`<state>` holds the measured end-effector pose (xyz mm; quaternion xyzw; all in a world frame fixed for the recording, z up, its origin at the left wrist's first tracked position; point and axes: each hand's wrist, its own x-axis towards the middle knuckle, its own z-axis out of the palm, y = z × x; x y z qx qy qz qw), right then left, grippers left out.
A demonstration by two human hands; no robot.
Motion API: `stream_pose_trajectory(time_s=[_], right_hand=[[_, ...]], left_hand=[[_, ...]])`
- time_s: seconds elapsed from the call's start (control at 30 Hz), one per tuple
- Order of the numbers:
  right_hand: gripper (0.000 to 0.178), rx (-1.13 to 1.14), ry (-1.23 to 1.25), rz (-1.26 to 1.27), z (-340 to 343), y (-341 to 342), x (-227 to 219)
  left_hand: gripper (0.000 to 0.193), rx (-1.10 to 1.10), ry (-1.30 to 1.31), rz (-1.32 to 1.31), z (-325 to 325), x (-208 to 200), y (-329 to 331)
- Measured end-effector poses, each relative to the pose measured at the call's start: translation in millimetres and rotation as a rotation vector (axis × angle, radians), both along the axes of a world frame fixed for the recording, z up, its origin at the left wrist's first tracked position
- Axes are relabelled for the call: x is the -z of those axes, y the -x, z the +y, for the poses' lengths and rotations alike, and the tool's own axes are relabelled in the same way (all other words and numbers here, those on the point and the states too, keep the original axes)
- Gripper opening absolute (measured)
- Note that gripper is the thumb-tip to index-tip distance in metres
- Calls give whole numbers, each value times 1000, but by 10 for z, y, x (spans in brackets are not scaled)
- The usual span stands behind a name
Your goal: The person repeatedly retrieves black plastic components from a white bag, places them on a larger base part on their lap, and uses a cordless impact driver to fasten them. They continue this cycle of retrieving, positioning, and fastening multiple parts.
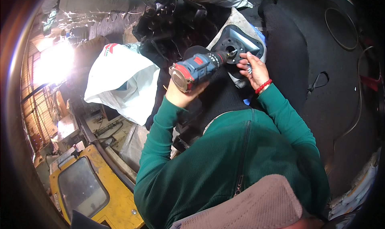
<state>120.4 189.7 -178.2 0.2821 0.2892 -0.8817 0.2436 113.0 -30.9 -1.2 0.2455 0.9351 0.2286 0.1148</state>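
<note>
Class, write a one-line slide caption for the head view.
Left grip holds a blue-and-red power drill pointed at a black flanged part; right grip holds small metal pieces.

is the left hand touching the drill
Touching: the head view shows the left hand holding the drill, no gap where they meet.

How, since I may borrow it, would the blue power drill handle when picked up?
Probably stiff: the drill has a hard-looking housing. It may feel heavy for its size, given its bulky body over the left hand. Laid down, it might roll: its rear looks round.
</note>
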Motion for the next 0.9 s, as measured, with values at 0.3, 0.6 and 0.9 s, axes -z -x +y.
stream_pose_trajectory(time_s=[0.3,0.6,0.9], right_hand=[[24,71,-363,-30,-59,79,361],[43,-242,-783,275,-160,99,590],[32,-167,-520,190,-186,99,604]], left_hand=[[46,-195,185,-191,127,78,431],[43,-106,204,-271,131,169,860],[39,-79,285,-355,207,213,1049]])
